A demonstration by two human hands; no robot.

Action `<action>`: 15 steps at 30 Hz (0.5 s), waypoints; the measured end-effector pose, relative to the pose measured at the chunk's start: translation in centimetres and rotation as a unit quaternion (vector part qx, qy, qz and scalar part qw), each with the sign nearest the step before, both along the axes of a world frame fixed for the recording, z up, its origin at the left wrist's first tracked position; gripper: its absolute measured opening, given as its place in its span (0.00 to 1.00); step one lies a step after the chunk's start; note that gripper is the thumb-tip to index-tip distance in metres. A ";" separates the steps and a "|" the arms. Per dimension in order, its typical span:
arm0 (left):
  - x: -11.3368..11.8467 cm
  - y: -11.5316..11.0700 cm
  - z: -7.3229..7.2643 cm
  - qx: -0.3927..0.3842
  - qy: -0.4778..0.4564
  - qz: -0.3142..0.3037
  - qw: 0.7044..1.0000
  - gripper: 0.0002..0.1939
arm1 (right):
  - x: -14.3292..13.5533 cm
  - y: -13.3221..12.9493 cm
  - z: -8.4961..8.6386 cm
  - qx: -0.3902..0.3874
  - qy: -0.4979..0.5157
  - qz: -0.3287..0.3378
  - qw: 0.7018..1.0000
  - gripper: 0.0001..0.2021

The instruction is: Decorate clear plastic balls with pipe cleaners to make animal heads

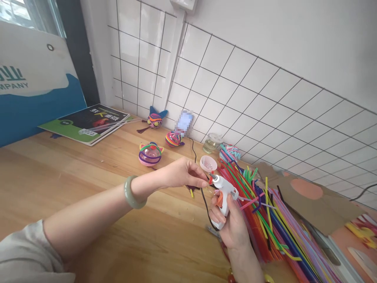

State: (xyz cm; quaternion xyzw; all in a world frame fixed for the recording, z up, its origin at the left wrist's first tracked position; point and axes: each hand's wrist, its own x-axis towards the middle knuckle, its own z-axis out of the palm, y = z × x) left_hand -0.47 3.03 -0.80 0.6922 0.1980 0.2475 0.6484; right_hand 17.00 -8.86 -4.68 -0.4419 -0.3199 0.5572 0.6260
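My right hand (231,220) is wrapped round the handle of a white glue gun (225,192) with an orange trigger; its nozzle points up and left. My left hand (191,173), with a green bangle on its wrist, is pinched close to the nozzle; what its fingertips hold is too small to make out. Just beyond the nozzle is a small pink bowl (208,164). A round pink ornament (150,154) wound with purple and green strands sits on the wooden table (123,220), left of my hands.
Many coloured pipe cleaners (265,220) lie at the right, beside brown cardboard (312,200). Along the wall stand a glass jar (212,143), a lit phone (184,122) and two striped ornaments (155,119). A black cable (205,200) runs near my hands. Books (88,122) lie back left.
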 end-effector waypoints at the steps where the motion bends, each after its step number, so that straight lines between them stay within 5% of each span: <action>1: 0.1 -0.1 0.0 -0.007 -0.008 0.004 1.000 0.15 | 0.0 0.0 0.0 0.001 0.003 0.000 1.000 0.16; 15: 0.3 -0.4 -0.2 -0.039 -0.018 0.021 0.999 0.11 | -0.3 0.1 -0.3 -0.004 0.007 0.011 1.000 0.16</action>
